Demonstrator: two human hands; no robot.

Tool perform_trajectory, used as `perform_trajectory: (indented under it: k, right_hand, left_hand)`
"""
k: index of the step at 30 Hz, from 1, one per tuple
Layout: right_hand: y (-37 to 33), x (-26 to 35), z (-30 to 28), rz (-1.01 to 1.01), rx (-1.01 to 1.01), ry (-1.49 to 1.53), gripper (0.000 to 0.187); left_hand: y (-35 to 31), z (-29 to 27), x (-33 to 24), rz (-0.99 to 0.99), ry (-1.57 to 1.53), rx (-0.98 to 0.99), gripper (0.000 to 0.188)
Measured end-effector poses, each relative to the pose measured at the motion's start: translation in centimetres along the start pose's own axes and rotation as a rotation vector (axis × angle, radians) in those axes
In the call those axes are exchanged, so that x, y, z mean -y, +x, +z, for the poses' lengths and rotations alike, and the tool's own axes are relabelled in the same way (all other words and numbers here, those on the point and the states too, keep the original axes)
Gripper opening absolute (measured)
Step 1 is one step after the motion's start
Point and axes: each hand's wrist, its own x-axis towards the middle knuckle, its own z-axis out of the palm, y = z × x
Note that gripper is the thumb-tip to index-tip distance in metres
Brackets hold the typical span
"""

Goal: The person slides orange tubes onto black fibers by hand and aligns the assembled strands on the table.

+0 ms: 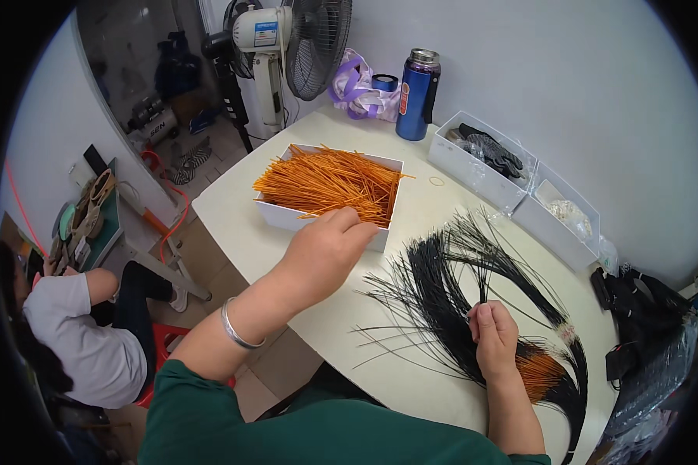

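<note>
Bent over the near rim of a white box [283, 217], my left hand [329, 246] has its fingers closed in a pinch. A thin orange stick shows at the fingertips, among the heaped orange sticks [329, 180] that fill the box. The exact grip is partly hidden by the hand. On the table's right side my right hand [495, 333] is closed around a few thin black wires [482, 283], thumb on top. Beneath and beside it a thick bundle of black wires [442, 298] fans out. Some orange strands [539, 372] show next to the right wrist.
A second black bundle [547, 302] curves along the table's right edge. Behind stand a blue bottle [417, 101], a tape roll [385, 83], a box with gloves [481, 155] and a box with white pieces [562, 217]. A fan [287, 39] stands beyond; a seated person [93, 333] is at left.
</note>
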Motion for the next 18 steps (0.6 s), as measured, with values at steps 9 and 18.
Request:
perform_trajectory:
  k: [9,18]
  right_hand:
    - [-0.2,0.2,0.0,-0.009,0.035,-0.048,0.029]
    - [-0.1,-0.2,-0.1,-0.022,0.056,-0.047,0.028]
  left_hand:
    - [1.0,-0.3,5.1,-0.022,0.149,0.199,0.014]
    - [4.9,-2.1,7.6,-0.155,0.167,0.473,0.013]
